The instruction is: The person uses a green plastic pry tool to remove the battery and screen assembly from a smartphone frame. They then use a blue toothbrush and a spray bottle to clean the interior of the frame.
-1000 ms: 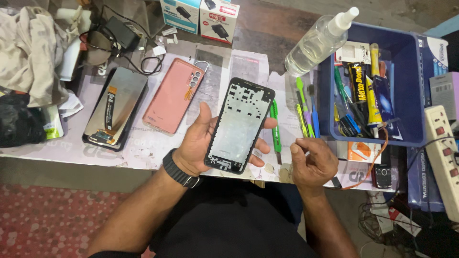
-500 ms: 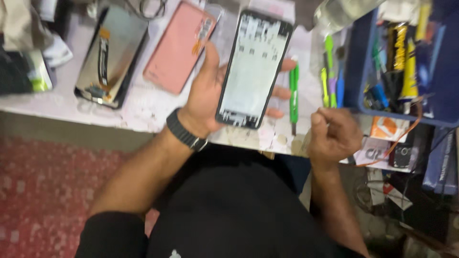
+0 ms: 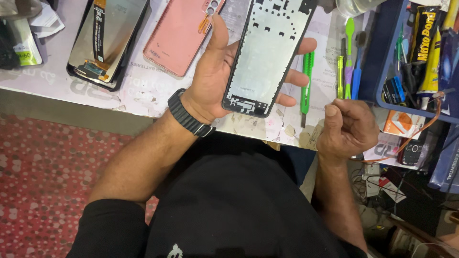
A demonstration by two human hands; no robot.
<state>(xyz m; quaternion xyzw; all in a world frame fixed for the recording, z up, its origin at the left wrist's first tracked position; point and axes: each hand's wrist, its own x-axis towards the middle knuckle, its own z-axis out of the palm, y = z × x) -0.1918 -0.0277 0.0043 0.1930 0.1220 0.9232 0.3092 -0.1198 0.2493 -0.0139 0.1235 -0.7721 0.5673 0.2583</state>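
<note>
A flat, silver-grey metal phone frame with a thin black edge (image 3: 267, 52) is held up above the table (image 3: 143, 91). It is gripped by the left hand (image 3: 224, 71): the thumb is laid along its left side, and the fingertips can be seen poking out past its right side. A black band watch (image 3: 189, 114) is worn on the left wrist.

The right hand (image 3: 346, 126) is curled shut near the table's front edge, just right of the frame. Whether something small is pinched in it cannot be told.

Between the two hands, a green cutter knife (image 3: 306, 79) is laid on the table. Next to it, a green, a purple and a blue plastic prying tool (image 3: 349, 62) are lined up. Further right, a blue plastic box (image 3: 377, 71) is filled with tools and a yellow and black glue tube (image 3: 428, 48).

To the left of the frame, a pink phone back cover (image 3: 179, 36) is laid flat. Beside that, a dark phone screen panel with a shiny back (image 3: 105, 40) is set down. Below the table, a red floor with white dots (image 3: 43, 181) can be seen.
</note>
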